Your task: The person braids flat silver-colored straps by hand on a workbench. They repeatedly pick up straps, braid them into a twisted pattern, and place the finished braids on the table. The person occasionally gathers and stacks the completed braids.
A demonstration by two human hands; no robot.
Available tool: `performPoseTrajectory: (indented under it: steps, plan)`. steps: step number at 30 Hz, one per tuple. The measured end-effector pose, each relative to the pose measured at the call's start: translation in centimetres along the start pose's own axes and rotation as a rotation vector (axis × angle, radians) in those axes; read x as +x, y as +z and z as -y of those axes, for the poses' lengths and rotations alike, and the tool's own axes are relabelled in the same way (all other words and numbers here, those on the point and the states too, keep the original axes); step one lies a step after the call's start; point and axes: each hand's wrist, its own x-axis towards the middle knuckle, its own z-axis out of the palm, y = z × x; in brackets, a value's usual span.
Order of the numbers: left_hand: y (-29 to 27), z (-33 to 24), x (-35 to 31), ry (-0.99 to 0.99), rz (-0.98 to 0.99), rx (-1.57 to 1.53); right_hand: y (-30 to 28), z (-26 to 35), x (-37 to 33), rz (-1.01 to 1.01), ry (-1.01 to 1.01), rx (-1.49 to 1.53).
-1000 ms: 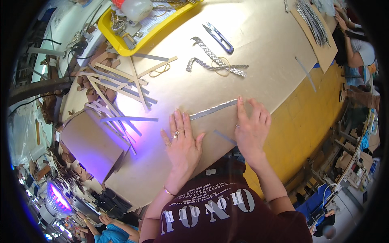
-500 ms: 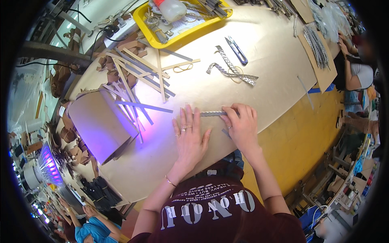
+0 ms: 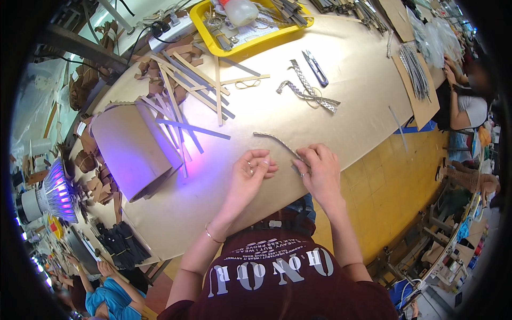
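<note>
Lifted clear of the braided strip [image 3: 280, 142] since the earlier frame, your left hand [image 3: 252, 172] hung loosely curled at the centre of the frame, with nothing visible in it. Just right of centre, your right hand [image 3: 321, 166] pinched the strip's near end; the rest bowed toward the upper left, its far end free. Light, even finger pressure seemed best for keeping the braid untwisted. Farther up lay crossed braided pieces [image 3: 311, 94], thread snips [image 3: 322, 81] and, at top centre, a yellow tray [image 3: 266, 40].
</note>
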Motion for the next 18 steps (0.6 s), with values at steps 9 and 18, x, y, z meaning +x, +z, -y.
performPoseTrajectory:
  steps: [9, 18]
  plan:
    - [1.3, -4.6, -1.9, 0.242, 0.062, -0.256, -2.5, 3.5, 0.9, -0.352, -0.287, 0.025]
    - [0.2, -7.1, -2.9, 0.258, 0.119, -0.261, -5.9, 5.5, 1.6, 0.101, 0.201, 0.795]
